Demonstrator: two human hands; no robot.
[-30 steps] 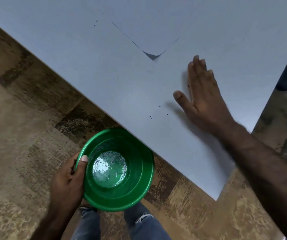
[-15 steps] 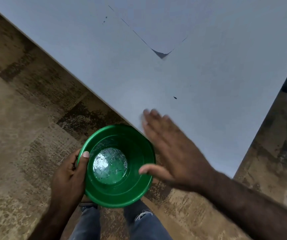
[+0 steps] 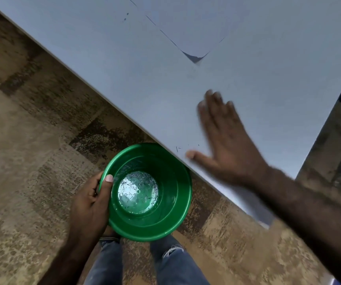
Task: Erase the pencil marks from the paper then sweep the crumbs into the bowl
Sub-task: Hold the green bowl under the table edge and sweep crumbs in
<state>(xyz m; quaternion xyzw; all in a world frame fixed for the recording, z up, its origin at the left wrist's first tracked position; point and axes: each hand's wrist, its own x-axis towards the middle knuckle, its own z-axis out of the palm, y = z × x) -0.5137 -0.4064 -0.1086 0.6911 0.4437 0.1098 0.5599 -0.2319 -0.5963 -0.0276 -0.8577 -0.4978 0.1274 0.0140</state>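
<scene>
Head view: left hand (image 3: 91, 202) clamps green bowl (image 3: 177, 214) rim, held below tabletop (image 3: 103, 58) edge. Right hand (image 3: 227, 145) flat, fingers (image 3: 210, 99) apart, beside crumbs (image 3: 178, 148) near edge. Advice: keep palm low, sweep toward bowl, rim tucked under edge. Paper (image 3: 196, 23) further back.

white table (image 3: 103, 64) | mottled brown floor (image 3: 31, 161) | blue jeans (image 3: 173, 264)
</scene>
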